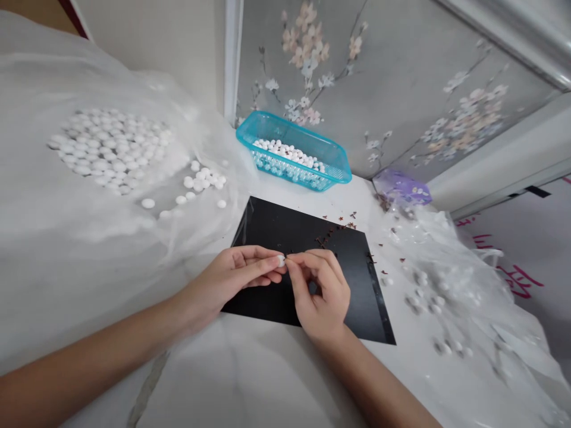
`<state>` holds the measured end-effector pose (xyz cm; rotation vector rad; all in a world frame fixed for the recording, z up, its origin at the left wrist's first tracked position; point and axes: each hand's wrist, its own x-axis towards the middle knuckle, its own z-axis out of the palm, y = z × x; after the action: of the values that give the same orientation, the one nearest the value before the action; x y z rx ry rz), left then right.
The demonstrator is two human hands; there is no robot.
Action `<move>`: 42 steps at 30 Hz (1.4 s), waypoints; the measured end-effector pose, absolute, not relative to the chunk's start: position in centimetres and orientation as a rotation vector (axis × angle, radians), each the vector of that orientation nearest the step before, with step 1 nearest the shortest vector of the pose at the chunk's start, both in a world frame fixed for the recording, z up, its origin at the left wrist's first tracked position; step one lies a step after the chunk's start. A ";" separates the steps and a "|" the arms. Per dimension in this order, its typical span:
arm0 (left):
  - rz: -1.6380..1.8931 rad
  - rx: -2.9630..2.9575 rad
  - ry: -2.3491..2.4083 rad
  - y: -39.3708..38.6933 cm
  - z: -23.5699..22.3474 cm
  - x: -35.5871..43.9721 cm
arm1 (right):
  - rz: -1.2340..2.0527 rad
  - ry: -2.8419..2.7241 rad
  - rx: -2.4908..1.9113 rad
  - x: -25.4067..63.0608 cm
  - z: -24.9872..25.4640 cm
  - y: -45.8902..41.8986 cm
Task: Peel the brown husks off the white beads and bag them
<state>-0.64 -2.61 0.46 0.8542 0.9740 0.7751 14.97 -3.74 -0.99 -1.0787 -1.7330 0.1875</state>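
Observation:
My left hand (238, 274) pinches a small white bead (281, 260) between thumb and fingertips, just above a black mat (357, 285). My right hand (320, 291) is curled, its thumb and forefinger pinched together right against the bead; what they hold is too small to make out. Tiny dark red bits (332, 233) lie scattered on the mat's far side. A turquoise plastic basket (330, 156) with many white beads stands behind the mat.
A big clear plastic bag (66, 208) with a heap of white beads (109, 148) fills the left. Another clear bag (450, 297) with a few beads lies right. A purple container (401, 187) sits by the floral wall panel.

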 end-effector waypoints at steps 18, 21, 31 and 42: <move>0.808 0.797 0.962 -2.7 0.7 -0.7 | 0.197 -1.802 -0.959 15.1 -1.1 -3.5; 0.817 0.799 0.965 -2.7 0.6 -0.7 | 0.221 -1.809 -0.964 15.2 -1.3 -3.5; 0.838 0.793 0.987 -2.8 0.5 -0.8 | 0.326 -1.805 -0.956 14.9 -1.2 -3.4; 0.843 0.808 1.012 -2.6 0.5 -0.9 | 0.388 -1.820 -0.962 15.1 -1.1 -3.3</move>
<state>-0.89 -2.63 0.50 0.8084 1.0116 0.8425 15.14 -3.31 -1.13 -0.9619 -1.8201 0.3881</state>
